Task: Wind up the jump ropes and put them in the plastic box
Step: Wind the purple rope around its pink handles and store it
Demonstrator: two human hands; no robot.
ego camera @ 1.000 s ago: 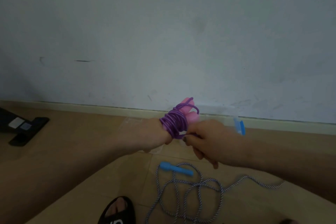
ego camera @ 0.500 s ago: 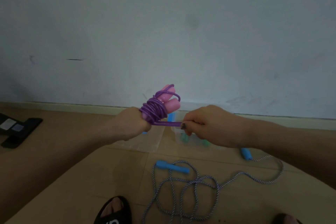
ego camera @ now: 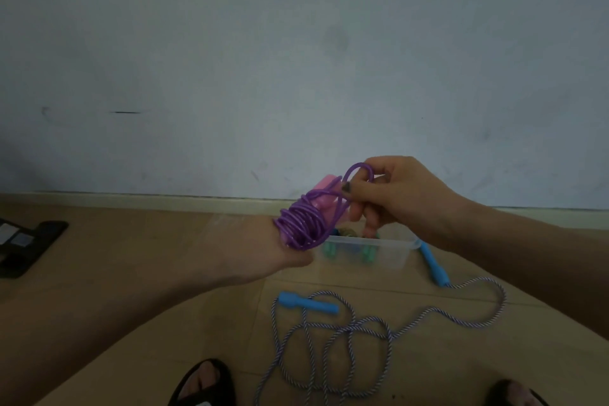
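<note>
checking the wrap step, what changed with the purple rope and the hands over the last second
The right hand, which was pulling the purple rope's free end out level to the side, has lifted it into a loop above the pink handles. The left hand still holds the wound bundle. The blue-handled rope stays loose on the floor, the plastic box where it was.

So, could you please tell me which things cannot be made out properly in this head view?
- Left hand: its fingers are hidden behind the purple rope coil and pink handles.
- Plastic box: contents partly blocked by both hands; only blurred teal shapes show through the wall.
- Right hand: where the rope loop ends is hidden behind its fingers.
- Black object: cut off by the left edge.
</note>
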